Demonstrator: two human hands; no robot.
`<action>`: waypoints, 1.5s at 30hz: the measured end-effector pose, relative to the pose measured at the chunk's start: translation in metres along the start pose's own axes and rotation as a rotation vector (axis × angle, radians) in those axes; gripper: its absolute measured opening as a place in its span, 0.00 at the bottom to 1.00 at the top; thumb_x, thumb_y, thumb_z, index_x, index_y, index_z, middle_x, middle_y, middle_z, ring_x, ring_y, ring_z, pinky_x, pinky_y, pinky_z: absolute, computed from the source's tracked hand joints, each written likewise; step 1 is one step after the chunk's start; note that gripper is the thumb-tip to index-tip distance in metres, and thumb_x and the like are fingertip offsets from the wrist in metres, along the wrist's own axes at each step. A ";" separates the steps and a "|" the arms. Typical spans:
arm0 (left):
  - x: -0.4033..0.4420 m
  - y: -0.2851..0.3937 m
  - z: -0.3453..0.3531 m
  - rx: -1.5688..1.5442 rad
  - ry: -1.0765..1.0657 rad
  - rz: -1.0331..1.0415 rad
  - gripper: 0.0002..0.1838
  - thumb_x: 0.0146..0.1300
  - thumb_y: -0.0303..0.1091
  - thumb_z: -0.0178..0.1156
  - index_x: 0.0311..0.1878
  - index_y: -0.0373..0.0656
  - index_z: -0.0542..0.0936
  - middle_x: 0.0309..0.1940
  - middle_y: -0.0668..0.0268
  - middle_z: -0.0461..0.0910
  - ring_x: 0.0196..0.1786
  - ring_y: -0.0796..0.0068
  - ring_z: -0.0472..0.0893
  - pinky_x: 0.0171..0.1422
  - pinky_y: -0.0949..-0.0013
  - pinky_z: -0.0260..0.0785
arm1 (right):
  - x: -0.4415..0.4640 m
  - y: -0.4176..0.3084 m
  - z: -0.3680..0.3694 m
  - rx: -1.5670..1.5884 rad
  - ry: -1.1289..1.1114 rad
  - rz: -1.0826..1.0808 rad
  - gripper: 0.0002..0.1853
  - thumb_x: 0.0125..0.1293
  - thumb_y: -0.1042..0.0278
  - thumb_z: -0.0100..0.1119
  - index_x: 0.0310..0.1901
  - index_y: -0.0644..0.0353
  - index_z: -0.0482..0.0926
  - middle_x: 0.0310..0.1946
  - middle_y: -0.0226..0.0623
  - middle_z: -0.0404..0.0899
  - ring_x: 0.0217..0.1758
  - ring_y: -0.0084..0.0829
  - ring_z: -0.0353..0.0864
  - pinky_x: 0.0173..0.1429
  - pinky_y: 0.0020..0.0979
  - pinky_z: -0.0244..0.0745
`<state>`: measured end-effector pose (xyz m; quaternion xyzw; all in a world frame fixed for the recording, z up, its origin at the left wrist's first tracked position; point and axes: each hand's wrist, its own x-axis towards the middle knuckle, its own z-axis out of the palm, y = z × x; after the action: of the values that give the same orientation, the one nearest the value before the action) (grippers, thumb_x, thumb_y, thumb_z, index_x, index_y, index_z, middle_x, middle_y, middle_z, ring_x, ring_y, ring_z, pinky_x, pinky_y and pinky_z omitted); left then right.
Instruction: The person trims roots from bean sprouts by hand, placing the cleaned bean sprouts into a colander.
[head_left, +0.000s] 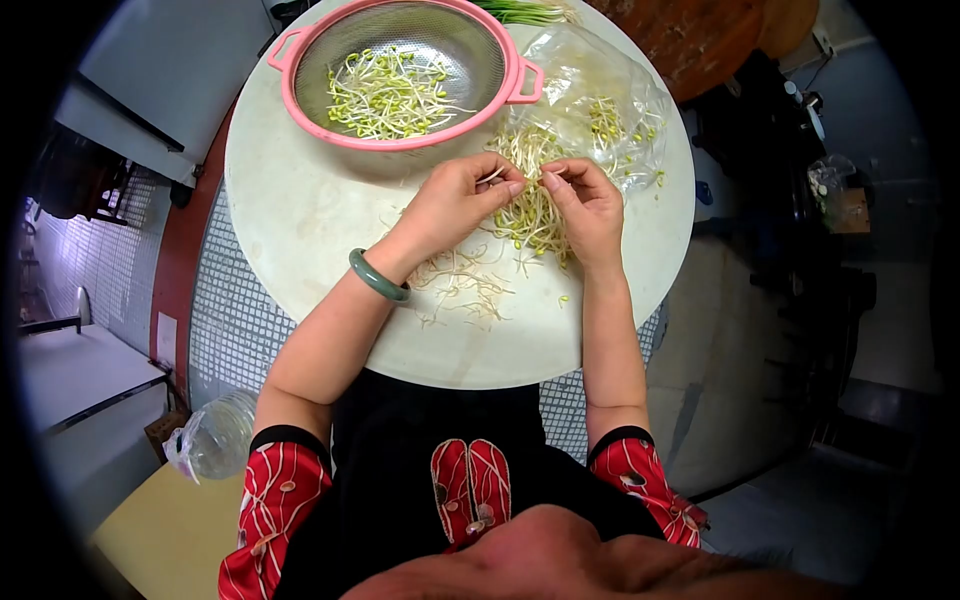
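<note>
My left hand (pixel 465 200), with a green bangle (pixel 378 278) on its wrist, pinches a thin white bean sprout over the table. Thumb and fingertips of my right hand (pixel 588 208) are closed at the same spot, seemingly on the sprout's other end. Below and between both hands lies a loose pile of bean sprouts (pixel 535 222) with yellow-green heads. The pile reaches back to a clear plastic bag (pixel 625 85) that has more sprouts in it. Thin brownish root ends (pixel 465 285) are scattered near my left forearm. Beyond my left hand, a pink-rimmed mesh colander (pixel 405 144) contains sprouts (pixel 385 95).
Everything lies on a round white table (pixel 300 235), whose near edge is close to my body. Green onions (pixel 530 11) lie at the far edge. A clear plastic jug (pixel 224 440) stands at the lower left on a yellowish surface (pixel 165 530).
</note>
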<state>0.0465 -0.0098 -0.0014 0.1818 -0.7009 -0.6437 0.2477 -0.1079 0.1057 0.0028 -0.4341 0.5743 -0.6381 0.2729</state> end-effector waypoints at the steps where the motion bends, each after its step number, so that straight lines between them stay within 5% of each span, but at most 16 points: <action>1: 0.000 -0.003 0.000 -0.003 0.003 0.009 0.10 0.66 0.33 0.62 0.42 0.35 0.81 0.26 0.70 0.78 0.28 0.86 0.72 0.34 0.74 0.68 | 0.000 0.001 0.000 -0.004 0.009 -0.009 0.07 0.66 0.75 0.62 0.44 0.65 0.81 0.40 0.30 0.83 0.43 0.19 0.77 0.51 0.23 0.72; 4: 0.000 -0.004 0.000 0.013 -0.007 -0.033 0.10 0.66 0.34 0.62 0.42 0.35 0.81 0.23 0.71 0.76 0.27 0.86 0.69 0.32 0.74 0.65 | 0.001 0.003 -0.003 -0.004 0.027 -0.027 0.06 0.66 0.75 0.62 0.44 0.65 0.81 0.40 0.31 0.83 0.44 0.20 0.78 0.52 0.24 0.72; 7: 0.000 0.002 -0.003 0.034 -0.085 -0.170 0.10 0.68 0.32 0.60 0.46 0.35 0.80 0.36 0.74 0.77 0.38 0.88 0.71 0.42 0.80 0.66 | 0.002 0.002 -0.002 0.036 0.027 -0.031 0.06 0.68 0.75 0.60 0.45 0.64 0.79 0.41 0.34 0.83 0.45 0.21 0.79 0.52 0.24 0.73; 10: 0.001 -0.003 -0.003 0.028 -0.077 -0.164 0.09 0.68 0.32 0.60 0.45 0.36 0.80 0.36 0.74 0.77 0.37 0.88 0.71 0.42 0.79 0.66 | 0.001 -0.003 0.001 0.103 0.023 -0.043 0.06 0.70 0.75 0.58 0.46 0.64 0.76 0.41 0.37 0.83 0.46 0.24 0.81 0.53 0.26 0.75; 13: 0.002 -0.007 0.000 0.000 -0.006 -0.042 0.11 0.65 0.36 0.62 0.40 0.36 0.80 0.21 0.74 0.72 0.26 0.86 0.66 0.30 0.74 0.61 | 0.002 -0.005 0.001 0.153 0.015 -0.072 0.06 0.71 0.75 0.55 0.47 0.65 0.75 0.42 0.39 0.82 0.46 0.26 0.82 0.53 0.28 0.77; 16: 0.001 -0.001 -0.004 0.011 -0.082 -0.150 0.09 0.69 0.33 0.60 0.44 0.37 0.80 0.35 0.75 0.77 0.38 0.88 0.70 0.43 0.79 0.65 | 0.002 -0.005 0.000 0.165 -0.004 -0.075 0.06 0.72 0.74 0.55 0.47 0.65 0.74 0.42 0.40 0.82 0.47 0.27 0.82 0.54 0.29 0.77; 28: 0.000 0.002 -0.003 -0.113 -0.133 -0.141 0.05 0.67 0.31 0.59 0.41 0.40 0.79 0.33 0.76 0.75 0.37 0.88 0.70 0.42 0.80 0.63 | -0.002 -0.006 0.002 0.168 0.004 -0.073 0.07 0.72 0.74 0.56 0.47 0.65 0.75 0.41 0.38 0.82 0.45 0.24 0.81 0.52 0.27 0.78; 34: 0.002 -0.004 -0.001 -0.194 0.053 0.016 0.03 0.64 0.27 0.56 0.37 0.38 0.78 0.30 0.75 0.74 0.34 0.88 0.71 0.38 0.80 0.65 | -0.009 -0.008 0.013 0.059 -0.051 -0.086 0.05 0.70 0.75 0.56 0.45 0.65 0.76 0.41 0.37 0.84 0.45 0.25 0.82 0.53 0.27 0.77; 40: 0.000 0.005 -0.005 -0.464 0.116 -0.106 0.03 0.64 0.26 0.55 0.37 0.39 0.77 0.33 0.74 0.76 0.35 0.86 0.72 0.39 0.79 0.66 | -0.009 -0.010 0.021 -0.042 -0.116 -0.217 0.05 0.69 0.78 0.57 0.44 0.63 0.77 0.43 0.37 0.84 0.48 0.25 0.82 0.54 0.28 0.77; 45: -0.005 0.012 -0.003 -0.207 0.195 0.105 0.02 0.63 0.25 0.57 0.37 0.38 0.77 0.32 0.73 0.76 0.33 0.86 0.71 0.37 0.78 0.65 | -0.010 -0.008 0.021 -0.046 -0.118 -0.330 0.05 0.69 0.79 0.56 0.44 0.63 0.76 0.45 0.40 0.82 0.49 0.27 0.82 0.53 0.28 0.78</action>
<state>0.0526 -0.0079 0.0103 0.1800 -0.6119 -0.6779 0.3655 -0.0837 0.1058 0.0073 -0.5652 0.4926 -0.6344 0.1879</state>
